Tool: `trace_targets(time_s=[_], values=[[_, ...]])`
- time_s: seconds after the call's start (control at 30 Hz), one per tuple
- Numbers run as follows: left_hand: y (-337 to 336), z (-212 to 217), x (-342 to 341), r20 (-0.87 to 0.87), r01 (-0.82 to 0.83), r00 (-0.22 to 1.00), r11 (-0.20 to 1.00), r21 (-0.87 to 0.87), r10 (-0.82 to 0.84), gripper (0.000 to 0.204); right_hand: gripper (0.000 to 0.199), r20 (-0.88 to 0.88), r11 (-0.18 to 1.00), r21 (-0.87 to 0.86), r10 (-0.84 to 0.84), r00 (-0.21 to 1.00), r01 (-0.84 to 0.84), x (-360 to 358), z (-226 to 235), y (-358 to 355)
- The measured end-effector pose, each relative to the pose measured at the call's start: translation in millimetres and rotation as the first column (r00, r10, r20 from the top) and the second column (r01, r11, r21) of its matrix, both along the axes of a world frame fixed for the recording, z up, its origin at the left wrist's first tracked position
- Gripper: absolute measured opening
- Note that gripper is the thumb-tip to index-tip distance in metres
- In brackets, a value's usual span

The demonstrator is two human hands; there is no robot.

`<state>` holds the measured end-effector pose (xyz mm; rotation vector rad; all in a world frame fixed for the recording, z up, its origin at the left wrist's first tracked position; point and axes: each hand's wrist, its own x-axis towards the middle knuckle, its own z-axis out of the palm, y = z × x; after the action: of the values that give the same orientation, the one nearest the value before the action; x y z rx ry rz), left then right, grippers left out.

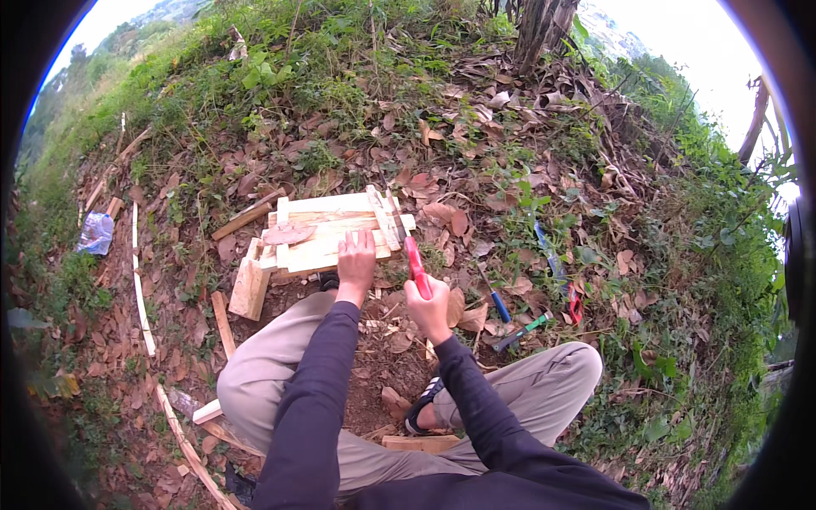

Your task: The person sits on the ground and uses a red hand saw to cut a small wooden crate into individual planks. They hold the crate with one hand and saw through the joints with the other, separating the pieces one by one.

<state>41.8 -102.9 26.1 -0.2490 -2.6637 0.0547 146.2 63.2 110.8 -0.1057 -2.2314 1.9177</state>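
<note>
Two hands at work over a small slatted wooden frame (pixel 327 228) on leaf-littered ground. Left hand (pixel 356 261) laid flat on the frame's near slats, fingers stretched out and slightly spread, gripping nothing, only pressing down. Right hand (pixel 430 308) closed in a fist round the red handle of a hand saw (pixel 409 249), blade angled up and away across the frame's right end, against the cross slat there. Frame just ahead of the bent knees, near edge by the left wrist. Noted on the frame's left part: a reddish-brown curved piece (pixel 288 234). Loose wooden block (pixel 249 287) touching the frame's left corner. Right of the saw hand, on the leaves: blue-handled screwdriver (pixel 495 297), green-handled tool (pixel 520 331), red-handled pliers (pixel 575 303). Plastic bag (pixel 95 232) well apart, far left.
</note>
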Motion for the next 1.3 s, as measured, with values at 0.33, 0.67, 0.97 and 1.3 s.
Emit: trace_targets(time_s=[0.33,0.67,0.97,1.3], values=[[-4.0,-4.2,19.4,-0.085,0.051,0.995,0.998,0.027,-0.048,0.041,0.021,0.054,0.993,-0.115,0.022,0.998,-0.016,-13.4,-20.0,11.1],[-3.7,0.3,14.5,0.024,-0.015,1.000,1.000,-0.014,0.016,0.046,0.026,0.069,0.999,-0.051,0.015,0.998,-0.011,15.1,-6.5,-4.2],[-11.7,1.1,11.2,-0.012,0.043,0.999,0.992,-0.118,-0.045,0.047,0.027,-0.007,0.998,0.056,0.038,0.999,-0.037,11.2,-0.8,-4.0],[-9.8,20.0,-27.3,0.123,0.014,0.992,0.982,-0.189,0.010,0.037,0.024,-0.002,1.000,0.006,0.018,1.000,-0.018,6.9,3.4,4.9]])
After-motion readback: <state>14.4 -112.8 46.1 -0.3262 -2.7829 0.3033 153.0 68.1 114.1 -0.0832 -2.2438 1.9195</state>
